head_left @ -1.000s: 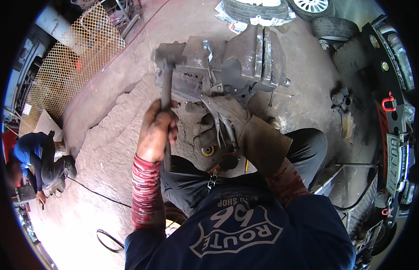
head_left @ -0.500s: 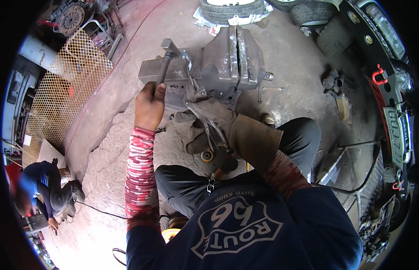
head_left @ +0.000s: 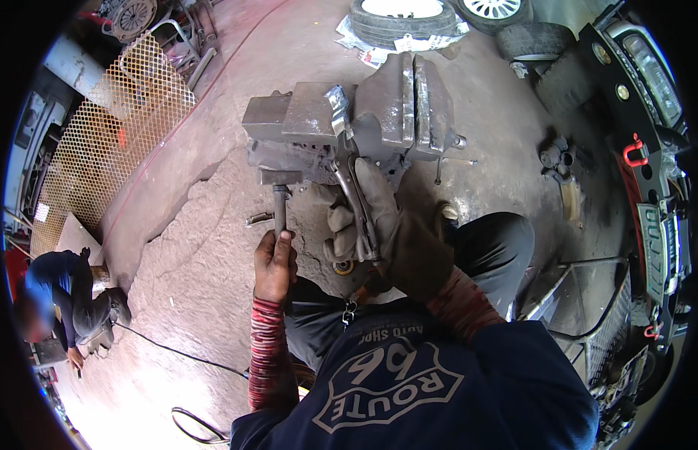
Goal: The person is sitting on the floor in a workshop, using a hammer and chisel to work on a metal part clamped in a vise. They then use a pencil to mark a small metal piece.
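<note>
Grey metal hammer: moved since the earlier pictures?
Yes: the grey metal hammer has moved down the view; its head earlier overlapped the dark grey steel vise, now it shows below the vise's left end.

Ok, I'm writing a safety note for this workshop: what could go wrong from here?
A stray blow from the hammer might hit the gloved right hand around the pliers. The metal strip could twist or slip loose, since the pliers seem to grip only its lower end. The left hand wears no glove, so sharp edges could cut it.
</note>
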Available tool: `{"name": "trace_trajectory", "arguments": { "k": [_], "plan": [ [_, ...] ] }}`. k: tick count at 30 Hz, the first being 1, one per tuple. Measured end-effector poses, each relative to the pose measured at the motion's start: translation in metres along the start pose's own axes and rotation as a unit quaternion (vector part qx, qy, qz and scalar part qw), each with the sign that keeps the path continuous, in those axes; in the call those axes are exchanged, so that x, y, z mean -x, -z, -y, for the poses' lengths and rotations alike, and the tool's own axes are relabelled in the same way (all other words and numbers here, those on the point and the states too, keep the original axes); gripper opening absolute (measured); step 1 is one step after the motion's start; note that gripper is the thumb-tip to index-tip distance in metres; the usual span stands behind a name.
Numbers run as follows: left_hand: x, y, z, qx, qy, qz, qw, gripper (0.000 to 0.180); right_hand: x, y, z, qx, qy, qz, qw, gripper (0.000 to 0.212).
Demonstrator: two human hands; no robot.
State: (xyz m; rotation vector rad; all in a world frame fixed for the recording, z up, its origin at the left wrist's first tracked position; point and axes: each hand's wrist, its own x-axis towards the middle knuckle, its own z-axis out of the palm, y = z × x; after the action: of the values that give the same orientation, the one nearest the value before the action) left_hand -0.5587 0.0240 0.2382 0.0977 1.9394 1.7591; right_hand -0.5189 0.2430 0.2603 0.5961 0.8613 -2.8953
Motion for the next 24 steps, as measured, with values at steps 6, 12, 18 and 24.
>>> {"name": "trace_trajectory", "arguments": {
  "k": [6, 12, 18, 24],
  "plan": [
    [0.023, 0.02, 0.035, -0.04, 0.0, 0.011, 0.999, 0.043, 0.011, 0.0, -0.002, -0.156, -0.087, 0.026, 0.984, 0.052],
    [0.05, 0.029, 0.061, -0.059, 0.023, -0.015, 0.998, 0.041, -0.04, 0.028, 0.012, 0.431, -0.05, -0.127, 0.892, 0.051],
    [0.05, 0.03, 0.059, -0.051, 0.017, -0.056, 0.997, 0.034, -0.006, 0.048, -0.011, 0.074, -0.017, 0.116, 0.99, 0.03],
    [0.042, 0.029, 0.051, -0.016, 0.043, -0.076, 0.996, 0.031, -0.013, 0.064, -0.032, 0.138, 0.006, 0.039, 0.99, 0.038]
  ]
}}
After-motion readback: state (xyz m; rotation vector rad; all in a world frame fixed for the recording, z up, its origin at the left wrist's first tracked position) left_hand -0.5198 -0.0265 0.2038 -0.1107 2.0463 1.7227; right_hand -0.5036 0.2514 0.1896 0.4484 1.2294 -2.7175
